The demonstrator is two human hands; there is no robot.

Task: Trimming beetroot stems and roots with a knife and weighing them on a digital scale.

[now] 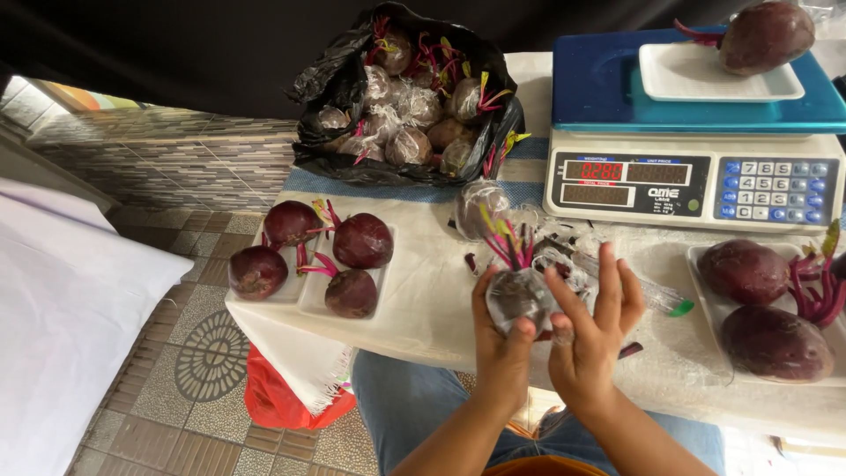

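Two hands meet over the table [423, 300] edge: the left hand [504, 339] cups a round beet wrapped in glossy film [518, 295], while the right hand [592, 330] rests fingers [608, 282] spread against its side. Four smooth bare beets fill two white trays [304, 295]; a black bag [405, 97] holds wrapped ones beside a blue-topped scale [692, 141].
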